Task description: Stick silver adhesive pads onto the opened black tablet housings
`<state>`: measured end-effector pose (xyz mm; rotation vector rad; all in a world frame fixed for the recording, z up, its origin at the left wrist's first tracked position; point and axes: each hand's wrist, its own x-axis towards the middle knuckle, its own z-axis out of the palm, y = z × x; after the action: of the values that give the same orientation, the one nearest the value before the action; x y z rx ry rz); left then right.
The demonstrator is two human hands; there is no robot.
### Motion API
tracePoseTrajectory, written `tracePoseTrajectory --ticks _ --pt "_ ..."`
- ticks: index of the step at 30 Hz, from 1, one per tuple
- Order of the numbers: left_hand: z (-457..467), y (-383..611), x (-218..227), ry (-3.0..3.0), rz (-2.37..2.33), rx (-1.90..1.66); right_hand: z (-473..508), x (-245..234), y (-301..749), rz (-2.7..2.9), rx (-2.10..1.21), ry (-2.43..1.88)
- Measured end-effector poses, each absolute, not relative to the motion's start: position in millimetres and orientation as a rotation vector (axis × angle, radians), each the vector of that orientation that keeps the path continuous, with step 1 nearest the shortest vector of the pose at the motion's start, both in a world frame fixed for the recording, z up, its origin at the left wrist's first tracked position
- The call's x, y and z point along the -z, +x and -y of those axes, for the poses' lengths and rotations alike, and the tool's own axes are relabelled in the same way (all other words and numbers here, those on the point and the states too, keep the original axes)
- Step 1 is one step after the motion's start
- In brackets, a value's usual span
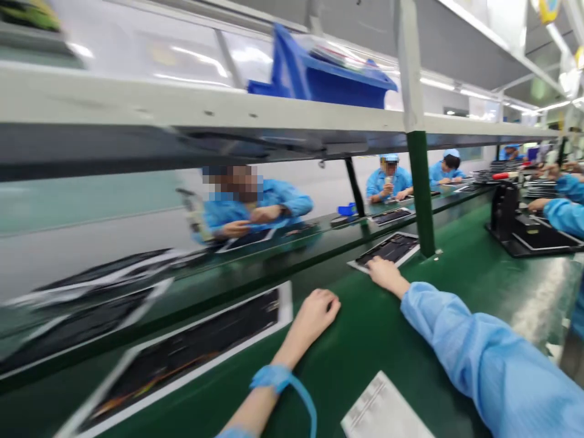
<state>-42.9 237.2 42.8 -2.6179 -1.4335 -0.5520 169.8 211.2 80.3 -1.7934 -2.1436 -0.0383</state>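
Blue-sleeved, the right hand (385, 274) rests flat-fingered, grasping nothing, on the white rim of an open tablet casing (387, 250) on the green conveyor belt (456, 292). The left hand (314, 319), wearing a blue wrist strap (274, 378), lies loosely clenched on nothing beside a second casing (182, 359).

Strip lights (438, 84) shine over a long green workbench (479, 274).
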Motion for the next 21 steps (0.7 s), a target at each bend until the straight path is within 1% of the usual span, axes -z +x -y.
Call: tracePoseTrajectory --ticks 6,12,15,18,21 --pt "-265 -49 -34 -2.711 1.366 0.467 -239 -71 162 2.189 0.089 -1.821" --pt "-263 -54 -29 -2.706 1.349 0.542 -244 -69 140 2.228 0.103 -1.827" --pt "-258 -53 -34 -2.700 1.256 0.681 -240 -72 135 2.251 0.111 -1.833" --pt "-242 -45 -43 -2.667 1.101 0.914 -229 -80 136 2.260 0.146 -1.836" --pt "-203 -24 -52 -2.602 0.924 1.163 -216 -101 143 2.228 0.208 -1.847"
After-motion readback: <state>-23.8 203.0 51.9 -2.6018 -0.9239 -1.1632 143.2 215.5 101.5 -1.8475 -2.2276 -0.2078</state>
